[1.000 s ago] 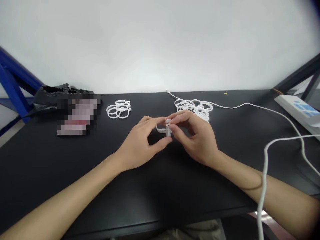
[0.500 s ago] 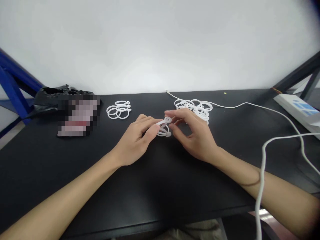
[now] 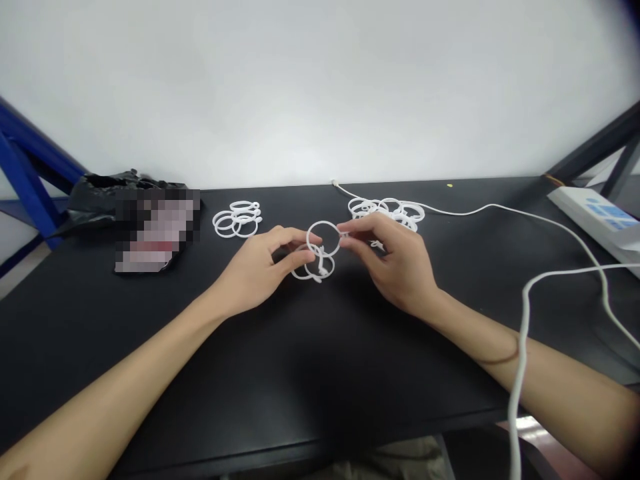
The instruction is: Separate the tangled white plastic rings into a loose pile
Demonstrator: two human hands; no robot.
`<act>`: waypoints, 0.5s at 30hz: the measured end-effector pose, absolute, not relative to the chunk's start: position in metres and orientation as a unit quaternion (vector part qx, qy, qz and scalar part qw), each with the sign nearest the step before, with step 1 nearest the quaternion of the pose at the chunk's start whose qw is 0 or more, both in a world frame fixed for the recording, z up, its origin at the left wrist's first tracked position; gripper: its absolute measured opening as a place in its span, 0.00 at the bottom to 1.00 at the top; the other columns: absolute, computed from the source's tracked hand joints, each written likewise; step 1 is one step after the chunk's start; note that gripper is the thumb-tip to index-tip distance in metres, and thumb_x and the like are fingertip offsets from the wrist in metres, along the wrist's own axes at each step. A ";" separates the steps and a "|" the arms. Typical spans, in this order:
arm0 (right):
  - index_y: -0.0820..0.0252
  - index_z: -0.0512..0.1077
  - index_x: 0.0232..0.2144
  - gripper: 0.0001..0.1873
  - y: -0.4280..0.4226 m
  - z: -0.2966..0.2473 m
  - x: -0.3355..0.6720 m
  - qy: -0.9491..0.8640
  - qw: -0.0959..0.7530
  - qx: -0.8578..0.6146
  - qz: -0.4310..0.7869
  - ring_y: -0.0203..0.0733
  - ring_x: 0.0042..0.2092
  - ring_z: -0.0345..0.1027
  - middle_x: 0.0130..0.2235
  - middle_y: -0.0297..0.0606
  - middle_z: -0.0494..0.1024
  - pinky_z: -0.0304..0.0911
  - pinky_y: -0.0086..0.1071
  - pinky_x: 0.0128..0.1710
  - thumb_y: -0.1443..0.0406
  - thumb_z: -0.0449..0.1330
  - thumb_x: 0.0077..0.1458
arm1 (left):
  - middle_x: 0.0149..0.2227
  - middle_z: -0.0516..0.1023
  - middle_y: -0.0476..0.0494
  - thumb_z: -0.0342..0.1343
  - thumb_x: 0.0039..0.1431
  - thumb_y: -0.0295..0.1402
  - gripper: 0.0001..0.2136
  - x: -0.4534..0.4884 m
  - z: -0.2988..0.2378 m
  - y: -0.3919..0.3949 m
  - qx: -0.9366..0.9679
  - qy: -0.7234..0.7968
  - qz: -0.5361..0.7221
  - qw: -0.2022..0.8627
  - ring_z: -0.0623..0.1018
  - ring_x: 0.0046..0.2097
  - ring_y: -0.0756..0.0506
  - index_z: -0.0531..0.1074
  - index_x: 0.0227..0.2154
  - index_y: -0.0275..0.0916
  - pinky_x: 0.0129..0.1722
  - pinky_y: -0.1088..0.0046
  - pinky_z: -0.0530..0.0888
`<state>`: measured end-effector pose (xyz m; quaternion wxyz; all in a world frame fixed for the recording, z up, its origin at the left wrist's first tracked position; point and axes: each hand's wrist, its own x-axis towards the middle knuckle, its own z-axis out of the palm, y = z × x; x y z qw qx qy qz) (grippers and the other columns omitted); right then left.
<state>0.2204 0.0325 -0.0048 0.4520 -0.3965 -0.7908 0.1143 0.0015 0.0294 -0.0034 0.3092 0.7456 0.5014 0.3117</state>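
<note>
Over the middle of a black table point(image 3: 310, 360), my left hand point(image 3: 257, 267) and my right hand point(image 3: 395, 260) both pinch a small cluster of linked white plastic rings point(image 3: 317, 250). My right thumb and forefinger grip the right side of the upper ring. My left fingers hold the lower rings on the left side. A pile of loose white rings point(image 3: 387, 212) lies just behind my right hand. A smaller group of white rings point(image 3: 237, 219) lies at the back left.
A white cable point(image 3: 523, 320) loops across the right side and hangs over the front edge by my right forearm. A white power strip point(image 3: 597, 220) sits far right. A black bag point(image 3: 107, 187) and a blurred object point(image 3: 157, 230) lie at the back left.
The rings were bunched tight between my fingertips. Now my hands have drawn slightly apart and one ring stands out round between them. My left hand has shifted a little left.
</note>
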 end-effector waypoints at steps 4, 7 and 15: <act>0.57 0.75 0.37 0.03 0.034 -0.006 0.221 -0.783 0.452 -0.413 0.111 0.37 0.34 0.72 0.34 0.34 0.80 0.66 0.31 0.32 0.65 0.63 0.59 | 0.35 0.82 0.50 0.55 0.63 0.44 0.12 -0.002 -0.002 0.033 0.723 0.522 0.335 0.305 0.78 0.35 0.47 0.78 0.39 0.46 0.37 0.71 0.74; 0.58 0.75 0.36 0.03 0.034 -0.006 0.221 -0.782 0.453 -0.414 0.107 0.36 0.34 0.73 0.34 0.34 0.80 0.66 0.30 0.31 0.65 0.62 0.59 | 0.31 0.81 0.50 0.54 0.62 0.46 0.13 -0.003 -0.002 0.034 0.706 0.561 0.332 0.278 0.77 0.31 0.47 0.79 0.35 0.44 0.30 0.72 0.71; 0.58 0.75 0.36 0.04 0.034 -0.006 0.222 -0.781 0.450 -0.419 0.105 0.36 0.33 0.72 0.33 0.34 0.80 0.64 0.30 0.30 0.64 0.62 0.59 | 0.33 0.81 0.47 0.52 0.61 0.38 0.10 -0.001 -0.005 0.033 0.744 0.598 0.275 0.111 0.75 0.38 0.41 0.79 0.35 0.43 0.41 0.63 0.72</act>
